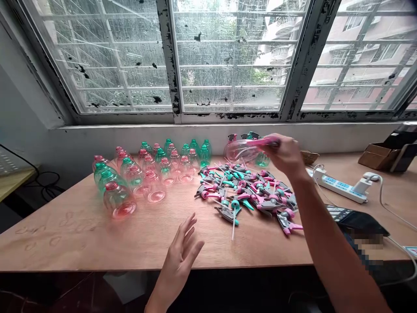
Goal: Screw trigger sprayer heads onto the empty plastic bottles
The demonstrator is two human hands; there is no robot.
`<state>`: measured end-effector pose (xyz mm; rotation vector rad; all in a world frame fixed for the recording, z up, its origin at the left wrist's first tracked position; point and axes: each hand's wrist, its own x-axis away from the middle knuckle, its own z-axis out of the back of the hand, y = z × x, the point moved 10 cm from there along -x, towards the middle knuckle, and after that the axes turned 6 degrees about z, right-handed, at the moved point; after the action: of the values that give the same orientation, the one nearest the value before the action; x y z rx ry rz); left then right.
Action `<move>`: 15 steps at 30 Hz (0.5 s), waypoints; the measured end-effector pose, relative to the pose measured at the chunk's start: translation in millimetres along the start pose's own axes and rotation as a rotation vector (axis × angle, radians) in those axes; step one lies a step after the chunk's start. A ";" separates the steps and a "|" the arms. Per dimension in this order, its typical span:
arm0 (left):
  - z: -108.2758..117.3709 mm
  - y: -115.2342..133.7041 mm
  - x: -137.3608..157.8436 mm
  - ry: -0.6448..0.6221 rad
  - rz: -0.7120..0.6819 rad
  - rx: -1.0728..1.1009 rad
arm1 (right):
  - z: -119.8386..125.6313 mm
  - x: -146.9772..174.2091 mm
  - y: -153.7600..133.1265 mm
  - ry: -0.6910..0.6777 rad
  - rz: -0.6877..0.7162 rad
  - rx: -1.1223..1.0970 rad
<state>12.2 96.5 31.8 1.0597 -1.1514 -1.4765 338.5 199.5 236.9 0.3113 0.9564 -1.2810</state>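
Note:
My right hand (284,157) is closed around the pink spray head of a clear pink spray bottle (241,151), which it holds lying sideways above the back of the table. A pale dip tube shows inside the bottle. Below it spreads a pile of pink, teal and grey spray heads (243,184) with thin tubes. My left hand (180,254) is open over the table's front edge, fingers extended and holding nothing. To the left stand several pink bottles (119,202) and green bottles (205,154) without spray heads. Behind the held bottle, bottles with spray heads (262,160) are partly hidden.
A white power strip (342,184) with a plug and cables lies on the right of the wooden table (81,243). Near it are a dark flat pouch (358,219) and a brown cardboard box (376,156). A barred window (234,65) runs behind the table.

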 end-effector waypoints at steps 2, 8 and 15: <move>0.8 1.7 0.9 -0.002 -0.007 -0.004 | -38.2 -29.7 11.5 -0.153 0.004 0.262; 0.2 11.8 2.3 -0.014 -0.049 -0.051 | -113.5 -59.0 46.5 -0.280 -0.011 0.374; 1.2 3.1 2.5 -0.055 -0.008 -0.021 | -167.3 -52.4 64.4 -0.421 -0.022 0.437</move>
<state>11.1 93.8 34.9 1.0164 -1.1691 -1.5293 326.2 367.9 157.0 0.3487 0.3191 -1.4973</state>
